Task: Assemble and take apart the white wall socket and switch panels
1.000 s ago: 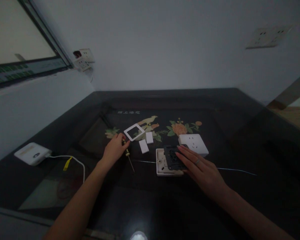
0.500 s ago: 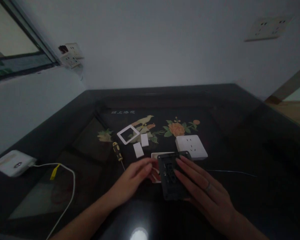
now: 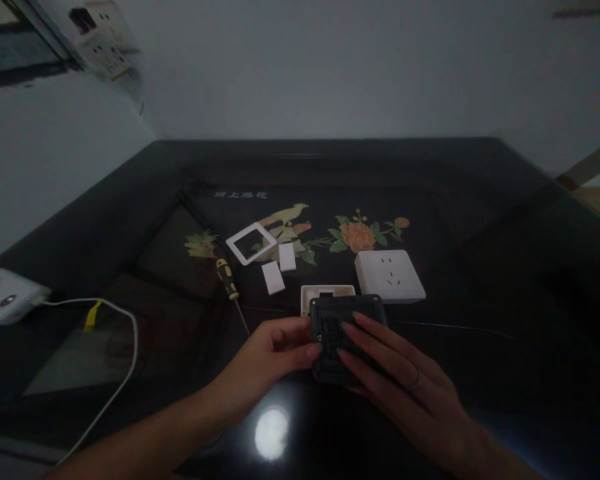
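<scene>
A black rectangular plate (image 3: 329, 368) with moulded slots and a small brass screw is between my hands. My right hand (image 3: 410, 380) grips it from the right, fingers laid across its face. At its left edge, my left hand (image 3: 275, 353) pinches it, the thumb near the screw. Behind the plate lies a white open box (image 3: 353, 291), partly hidden. A white socket unit (image 3: 391, 275) sits to the right of that box. Left of the hands are a yellow and black screwdriver (image 3: 227, 280), a white square frame (image 3: 237, 250) and two small white pieces (image 3: 273, 278) (image 3: 287, 257).
A white device (image 3: 10, 293) with a cable and yellow tag (image 3: 92, 317) lies at the table's left. Wall sockets (image 3: 107, 40) hang at the upper left. A thin wire (image 3: 460, 327) stretches right across the dark glossy table (image 3: 300, 160).
The view has tilted down. My left hand has come onto the plate's left edge from the box area, and more of the white box shows behind the plate.
</scene>
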Tool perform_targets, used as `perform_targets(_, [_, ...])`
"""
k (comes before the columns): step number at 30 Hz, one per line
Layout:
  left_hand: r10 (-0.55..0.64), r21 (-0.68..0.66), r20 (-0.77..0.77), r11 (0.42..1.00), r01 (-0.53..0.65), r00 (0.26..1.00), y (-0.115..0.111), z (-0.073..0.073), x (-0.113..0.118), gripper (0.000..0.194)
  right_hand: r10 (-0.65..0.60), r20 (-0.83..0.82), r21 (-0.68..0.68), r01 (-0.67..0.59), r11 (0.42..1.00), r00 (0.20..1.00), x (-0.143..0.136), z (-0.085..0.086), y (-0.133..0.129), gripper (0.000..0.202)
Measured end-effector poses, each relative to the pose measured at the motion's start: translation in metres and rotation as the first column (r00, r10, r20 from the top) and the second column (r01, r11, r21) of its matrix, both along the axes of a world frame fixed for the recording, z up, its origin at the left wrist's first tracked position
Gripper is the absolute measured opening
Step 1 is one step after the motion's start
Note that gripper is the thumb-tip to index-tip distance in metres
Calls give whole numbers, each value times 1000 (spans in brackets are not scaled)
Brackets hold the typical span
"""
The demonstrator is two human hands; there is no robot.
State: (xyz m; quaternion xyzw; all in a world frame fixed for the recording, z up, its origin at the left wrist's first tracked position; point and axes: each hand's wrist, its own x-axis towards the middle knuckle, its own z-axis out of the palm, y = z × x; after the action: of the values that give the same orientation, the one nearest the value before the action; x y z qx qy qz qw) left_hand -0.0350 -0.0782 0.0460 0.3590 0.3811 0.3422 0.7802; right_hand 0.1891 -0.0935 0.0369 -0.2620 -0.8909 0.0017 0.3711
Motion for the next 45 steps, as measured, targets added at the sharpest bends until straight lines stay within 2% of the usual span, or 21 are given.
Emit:
perform_targets(4, [15,14,-26,1000,-15,1000,2,3,-2,20,16,23,-30,-15,999,1000,3,3,-5,30])
perform_targets(8, [35,-9,-53,999,-36,998,4,4,-3,19,27,45,-51,-25,998,999,4,5,-7,32])
perform_targets(13, [134,-29,-117,990,-138,984,3,0,-2,44,0,34,-87,3,996,999,-1,3,-4,33])
perform_targets(17, [230,124,-196,970,-208,953,3,-1,0,56,-19,10,-115,20,993,1000,-7,-2,-4,36])
perform_targets(22, [294,309,-244,927,-213,924,2,-4,-1,42,-51,38,-120,55,991,998,-8,-8,-6,47])
perform_targets(27, [300,498,-368,863,-86,880,2,-3,-4,12,-46,36,-103,50,993,998,-9,-4,-5,36])
perform_targets(33, [308,583,-450,812,15,838,4,-3,-8,5,-58,16,-65,59,996,998,-12,3,-4,28])
perform_targets(35, [341,650,-477,757,64,810,3,-3,-8,5,-46,9,-48,46,998,999,-12,3,-4,26])
perform_targets(36, [374,699,-479,709,88,794,2,-4,-9,6,-37,7,-40,38,998,999,-12,3,-4,26])
perform_targets(38, [471,808,-451,577,122,758,1,-5,-9,8,-29,-14,-12,28,1000,999,-12,0,-5,25])
perform_targets(41, [618,920,-371,348,182,693,1,-7,-11,7,-51,-51,-2,51,999,997,-12,-3,-7,26])
perform_targets(43, [646,941,-336,212,263,685,2,-7,-14,6,-63,-67,-5,63,998,996,-12,-3,-8,27])
perform_targets(45, [619,933,-329,95,348,713,4,-7,-20,8,-47,-28,-16,46,999,998,-11,0,-8,25])
